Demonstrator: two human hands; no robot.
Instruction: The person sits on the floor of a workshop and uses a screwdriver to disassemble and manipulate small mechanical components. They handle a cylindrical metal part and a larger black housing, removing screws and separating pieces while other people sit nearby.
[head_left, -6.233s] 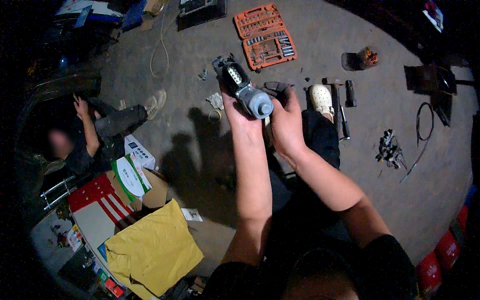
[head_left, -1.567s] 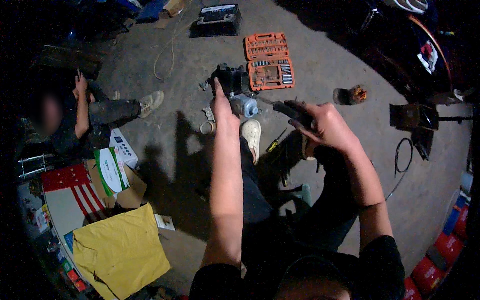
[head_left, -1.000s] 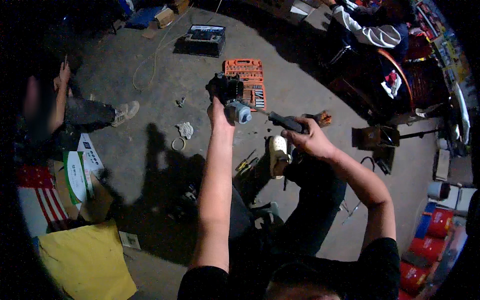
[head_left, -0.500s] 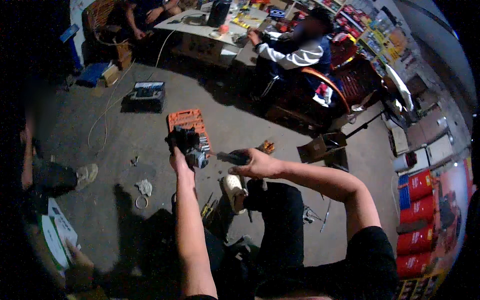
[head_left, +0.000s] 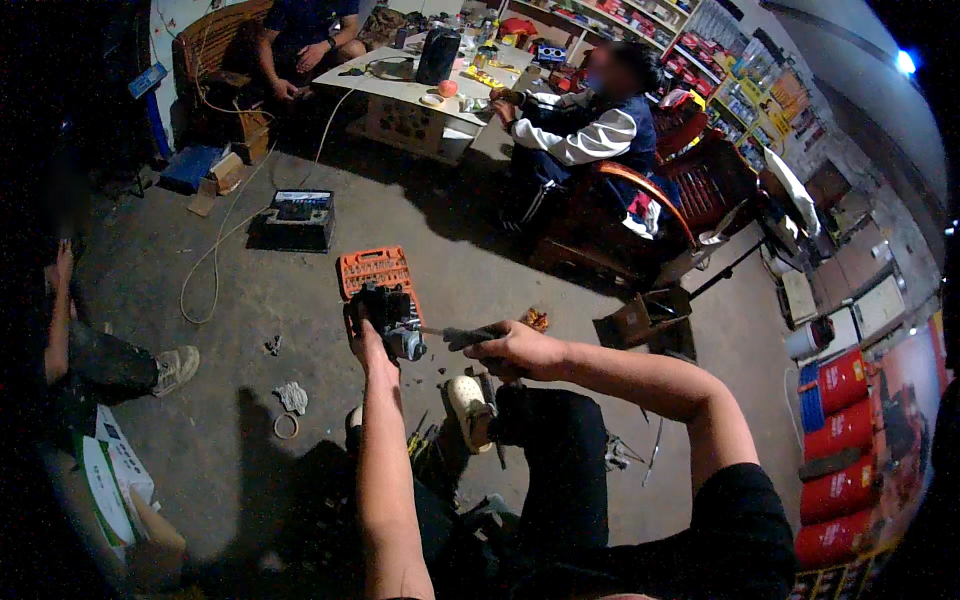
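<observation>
My left hand is closed round a dark mechanical part with a silver-grey cylindrical end. It holds the part above the floor, in front of an open orange socket set case. In my closed right hand is a dark-handled tool with a thin shaft pointing left at the part. The tip is close to the silver end; whether it touches I cannot tell. The tool's exact kind is too blurred to make out.
A car battery stands beyond the case. Pliers-like tools, a white rag and a ring lie on the floor. One person sits by the table, another behind it; a third is at left. Red packages stand right.
The view has tilted up slightly, so the surroundings sit lower in the picture. Both hands keep hold of the part and the tool, with the tool's shaft still directed at the part.
</observation>
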